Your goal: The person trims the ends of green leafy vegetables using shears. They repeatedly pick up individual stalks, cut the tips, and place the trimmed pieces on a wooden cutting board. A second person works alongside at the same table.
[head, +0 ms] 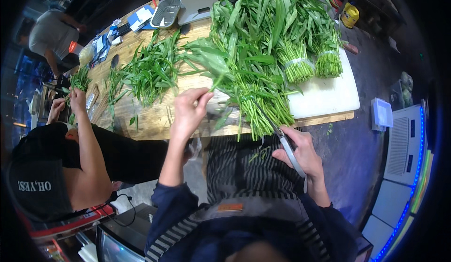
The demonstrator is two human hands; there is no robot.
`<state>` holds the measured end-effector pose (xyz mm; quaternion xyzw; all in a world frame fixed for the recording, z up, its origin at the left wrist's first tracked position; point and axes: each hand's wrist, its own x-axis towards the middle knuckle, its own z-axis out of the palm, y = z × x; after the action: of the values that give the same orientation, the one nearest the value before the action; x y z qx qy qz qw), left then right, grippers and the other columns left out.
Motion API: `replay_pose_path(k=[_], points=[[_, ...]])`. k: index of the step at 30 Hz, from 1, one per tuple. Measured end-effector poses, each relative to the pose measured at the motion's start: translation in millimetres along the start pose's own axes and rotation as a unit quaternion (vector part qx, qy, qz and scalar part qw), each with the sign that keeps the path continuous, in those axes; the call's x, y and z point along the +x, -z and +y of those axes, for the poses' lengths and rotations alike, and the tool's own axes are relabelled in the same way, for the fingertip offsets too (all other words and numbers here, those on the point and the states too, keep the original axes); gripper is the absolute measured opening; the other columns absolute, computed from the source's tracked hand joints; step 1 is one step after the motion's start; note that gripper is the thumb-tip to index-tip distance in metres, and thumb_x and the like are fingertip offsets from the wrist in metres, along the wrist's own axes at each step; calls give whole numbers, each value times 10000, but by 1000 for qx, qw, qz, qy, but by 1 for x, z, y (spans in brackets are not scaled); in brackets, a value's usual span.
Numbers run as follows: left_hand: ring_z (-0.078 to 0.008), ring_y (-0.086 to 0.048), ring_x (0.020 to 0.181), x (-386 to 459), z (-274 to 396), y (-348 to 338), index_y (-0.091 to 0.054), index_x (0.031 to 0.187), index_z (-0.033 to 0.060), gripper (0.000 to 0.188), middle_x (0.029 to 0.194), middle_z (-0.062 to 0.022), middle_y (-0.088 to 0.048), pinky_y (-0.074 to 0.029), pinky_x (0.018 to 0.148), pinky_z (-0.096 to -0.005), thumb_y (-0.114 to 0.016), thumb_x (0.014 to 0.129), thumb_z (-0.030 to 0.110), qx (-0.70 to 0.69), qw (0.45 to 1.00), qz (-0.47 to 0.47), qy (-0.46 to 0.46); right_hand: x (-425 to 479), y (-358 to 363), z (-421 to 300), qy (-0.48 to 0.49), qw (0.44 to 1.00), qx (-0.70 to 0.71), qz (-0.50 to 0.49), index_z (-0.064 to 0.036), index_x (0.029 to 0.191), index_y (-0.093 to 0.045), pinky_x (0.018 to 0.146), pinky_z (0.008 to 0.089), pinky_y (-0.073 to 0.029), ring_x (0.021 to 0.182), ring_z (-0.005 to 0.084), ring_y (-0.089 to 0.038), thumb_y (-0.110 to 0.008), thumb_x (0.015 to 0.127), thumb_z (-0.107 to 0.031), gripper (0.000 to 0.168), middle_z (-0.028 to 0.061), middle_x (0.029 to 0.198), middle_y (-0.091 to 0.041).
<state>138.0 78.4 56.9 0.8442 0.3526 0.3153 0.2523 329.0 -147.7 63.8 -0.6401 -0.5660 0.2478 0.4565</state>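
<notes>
Between thumb and fingers my left hand (190, 108) pinches a leafy green stem (217, 83) above the wooden table (158, 121). My right hand (304, 153) is closed around the handle of a knife or scissors-like cutting tool (287, 147), whose dark blade points into the cut ends of a loose bundle of leafy greens, likely water spinach (260, 112). Behind it, two bundles (299, 70) (329, 63) bound with pale bands rest on a white cutting board (324, 98). A looser pile of leaves (151, 73) lies left of my left hand.
At the left, a person in a dark apron (38, 184) holds greens over the table; another person (53, 33) stands farther back. A plastic tray (166, 12), a white stand (195, 1) and papers (141, 17) occupy the far side. A plastic container (381, 112) is at the right.
</notes>
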Motion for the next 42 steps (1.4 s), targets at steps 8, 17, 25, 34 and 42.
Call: replay_pose_path(k=[8,17,25,34,42], points=[[-156,-588,560,-56,43,29,-693,840,-12,110,650,-106,-633,-438,532,-258,-702,749,49,-56,996,-56,32,11,-5,-9,7,999,-17,-45,38,994,-570,537,335,-446,564,283,-539,-792,686,-314,519,145,683,-551],[-255,-594,670,-59,35,39,-697,786,27,73,664,-113,-633,-463,663,-347,-705,715,43,-4,979,-202,-1,-25,-2,-6,-83,992,5,-92,7,851,-602,486,290,-424,484,198,-484,-840,606,-222,412,104,602,-532],[-278,-526,1042,-1,-46,34,-642,981,27,233,1048,-158,-592,-428,906,-398,-679,768,115,241,951,175,-84,-65,0,4,-157,986,-26,-46,9,863,-588,482,291,-400,485,174,-427,-834,611,-111,371,99,581,-494],[-139,-577,658,-54,6,-37,-639,876,-12,152,781,-66,-653,-459,615,-285,-602,851,133,-182,942,-210,190,-52,-5,-4,-74,996,3,-45,1,856,-572,481,295,-425,478,209,-481,-820,659,-186,368,96,599,-507],[-151,-611,742,-101,28,22,-622,944,-34,134,840,-90,-640,-480,658,-246,-610,859,68,-443,863,-99,222,-31,-14,-9,-26,991,86,-103,24,939,-575,468,279,-389,487,200,-467,-796,706,-227,408,90,619,-498]])
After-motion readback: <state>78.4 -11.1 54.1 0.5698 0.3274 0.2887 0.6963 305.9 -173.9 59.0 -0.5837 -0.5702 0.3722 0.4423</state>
